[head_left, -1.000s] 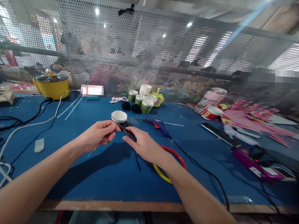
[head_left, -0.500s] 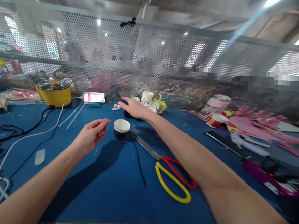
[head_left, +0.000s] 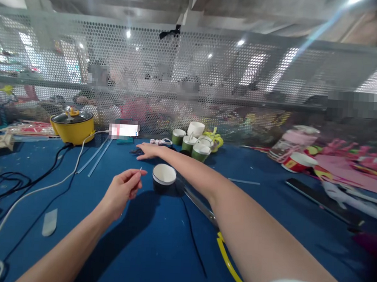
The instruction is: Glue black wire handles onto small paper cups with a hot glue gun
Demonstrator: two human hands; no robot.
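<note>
My left hand (head_left: 121, 191) hovers above the blue table, thumb and forefinger pinched on a thin needle (head_left: 140, 170) whose tip pokes up. My right hand (head_left: 148, 150) is stretched far forward and lies on the table by a small dark piece (head_left: 134, 151), fingers extended; whether it grips the piece is unclear. A black paper cup with a white inside (head_left: 163, 178) stands between the two hands. Yellow-handled scissors (head_left: 203, 210) lie partly under my right forearm, beside a black thread (head_left: 194, 235).
At the back stand several green paper cups (head_left: 193, 143), a yellow electric pot (head_left: 73, 126) with white cable (head_left: 28, 193) and a perforated metal screen (head_left: 192, 73). People work behind the screen. Pink paper pieces (head_left: 343, 161) and a red cup (head_left: 296, 161) fill the right.
My right hand left the cup, reached far forward, and now rests lower and further left on the table. My left hand stayed pinched on the needle. The view shifted closer to the table.
</note>
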